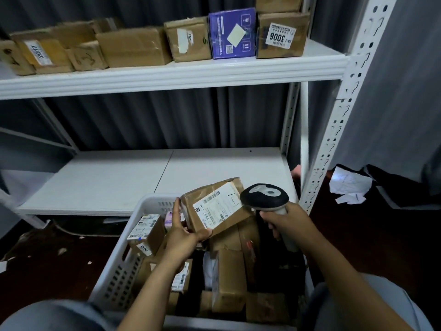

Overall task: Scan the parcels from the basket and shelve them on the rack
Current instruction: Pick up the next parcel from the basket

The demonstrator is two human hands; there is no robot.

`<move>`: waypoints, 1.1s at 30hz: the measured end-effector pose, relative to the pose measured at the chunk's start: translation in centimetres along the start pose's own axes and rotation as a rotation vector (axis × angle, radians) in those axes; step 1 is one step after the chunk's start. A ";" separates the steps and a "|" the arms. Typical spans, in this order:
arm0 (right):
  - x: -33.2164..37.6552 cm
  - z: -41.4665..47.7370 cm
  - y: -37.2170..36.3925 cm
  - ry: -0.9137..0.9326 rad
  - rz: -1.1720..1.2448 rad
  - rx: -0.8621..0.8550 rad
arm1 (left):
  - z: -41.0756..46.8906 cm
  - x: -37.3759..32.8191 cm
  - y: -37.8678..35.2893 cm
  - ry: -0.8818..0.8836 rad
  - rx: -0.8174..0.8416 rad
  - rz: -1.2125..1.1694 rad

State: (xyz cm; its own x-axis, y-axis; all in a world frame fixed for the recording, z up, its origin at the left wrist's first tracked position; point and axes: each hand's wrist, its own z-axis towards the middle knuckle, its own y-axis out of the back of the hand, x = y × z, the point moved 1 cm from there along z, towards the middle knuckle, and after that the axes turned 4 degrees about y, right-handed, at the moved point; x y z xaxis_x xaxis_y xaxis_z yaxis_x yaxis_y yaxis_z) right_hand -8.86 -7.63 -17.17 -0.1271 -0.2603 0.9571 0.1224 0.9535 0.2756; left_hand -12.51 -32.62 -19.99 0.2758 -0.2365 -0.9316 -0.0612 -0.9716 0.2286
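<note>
Left hand [185, 231] gripped a brown parcel [216, 207] above the basket [124, 266], label tilted up toward the scanner [264, 195] clenched in the right hand [286, 222] just beside its right end, rack [167, 72] beyond.

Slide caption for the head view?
Left hand holds a parcel over the basket while right hand aims a scanner at it.
</note>
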 end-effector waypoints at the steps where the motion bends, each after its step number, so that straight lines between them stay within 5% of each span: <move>1: 0.9 -0.4 -0.2 0.010 -0.010 0.050 | 0.0 0.0 0.1 -0.011 -0.005 -0.005; 5: 3.6 -1.4 -0.6 0.039 -0.124 0.104 | -0.3 0.0 0.6 -0.037 -0.017 -0.040; 33: 7.1 -3.1 0.1 0.121 0.062 -0.103 | -1.7 -1.1 3.1 -0.070 -0.039 0.073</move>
State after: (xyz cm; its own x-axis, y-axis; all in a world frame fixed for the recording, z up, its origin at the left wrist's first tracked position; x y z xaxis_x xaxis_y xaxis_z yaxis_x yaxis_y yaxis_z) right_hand -6.66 -9.88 -10.10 0.0027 -0.2240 0.9746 0.2269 0.9493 0.2176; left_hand -11.38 -35.36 -17.74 0.2046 -0.3078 -0.9292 -0.0411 -0.9511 0.3060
